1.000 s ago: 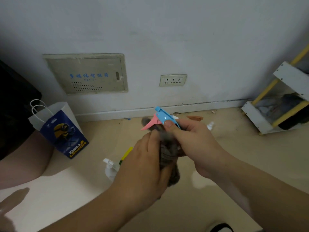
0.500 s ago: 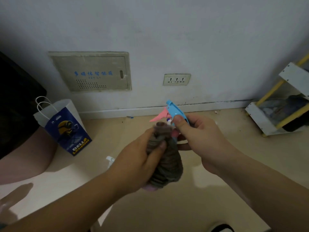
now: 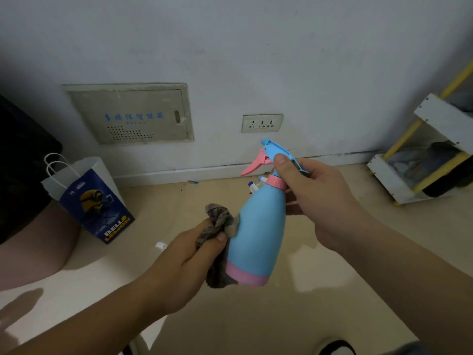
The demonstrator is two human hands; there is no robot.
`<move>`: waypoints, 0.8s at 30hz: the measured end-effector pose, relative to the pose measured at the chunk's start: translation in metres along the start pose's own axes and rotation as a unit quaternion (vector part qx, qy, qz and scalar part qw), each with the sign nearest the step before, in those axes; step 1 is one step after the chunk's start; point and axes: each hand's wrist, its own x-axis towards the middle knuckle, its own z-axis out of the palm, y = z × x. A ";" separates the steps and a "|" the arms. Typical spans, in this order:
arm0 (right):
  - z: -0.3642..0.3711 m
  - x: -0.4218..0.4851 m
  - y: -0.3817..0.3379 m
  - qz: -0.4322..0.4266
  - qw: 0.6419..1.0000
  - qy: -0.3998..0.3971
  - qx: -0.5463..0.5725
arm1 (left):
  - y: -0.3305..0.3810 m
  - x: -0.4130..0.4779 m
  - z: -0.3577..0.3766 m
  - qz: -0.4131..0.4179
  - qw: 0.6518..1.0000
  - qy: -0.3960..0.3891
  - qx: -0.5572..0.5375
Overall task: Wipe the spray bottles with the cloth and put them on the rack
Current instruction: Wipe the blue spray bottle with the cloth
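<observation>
Fingers of the right hand curl around the neck and blue spray head of a spray bottle, thumb on top. They hold it in the air above the floor, nearly upright, with its pink trigger pointing left. The left hand grips a bunched grey cloth tightly, and the cloth touches the bottle's left side down to its pink base. Half a second before, the cloth wrapped the whole body of the bottle; now it sits off to the side and the blue body shows in full. The rack, white shelves on yellow posts, stands well apart at the right edge by the wall. Behind the bottle, the white tip of a second sprayer lies on the floor. A blue paper bag stands at left below a wall panel; a socket is on the wall just above the spray head.
</observation>
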 end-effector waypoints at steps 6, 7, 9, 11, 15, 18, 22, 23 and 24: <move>0.001 0.001 0.007 -0.026 0.999 -0.012 -0.016 | 0.007 0.000 0.009 0.018 0.999 -0.016 0.040; 0.003 0.001 0.009 -0.027 0.999 -0.015 -0.017 | 0.010 0.000 0.010 0.029 0.999 -0.011 0.043; 0.012 -0.004 0.013 -0.033 0.999 -0.027 -0.027 | 0.023 0.002 0.018 0.054 0.998 0.004 0.030; 0.022 -0.010 0.019 -0.047 0.996 -0.041 -0.061 | 0.034 -0.002 0.033 0.103 0.990 0.036 0.091; 0.029 -0.011 0.025 -0.034 0.994 -0.028 -0.099 | 0.025 -0.012 0.060 0.168 0.897 0.087 0.400; 0.024 -0.003 0.026 -0.021 0.994 0.004 -0.104 | 0.017 0.002 0.040 0.175 0.931 0.021 0.318; 0.026 0.000 0.022 -0.032 0.994 0.027 -0.100 | 0.026 0.014 0.025 -0.074 0.994 0.064 0.048; 0.027 -0.001 0.023 -0.033 0.994 0.029 -0.101 | 0.025 0.008 0.034 -0.061 0.989 0.077 0.106; 0.028 -0.001 0.023 -0.033 0.993 0.032 -0.104 | 0.023 0.001 0.046 -0.015 0.978 0.074 0.197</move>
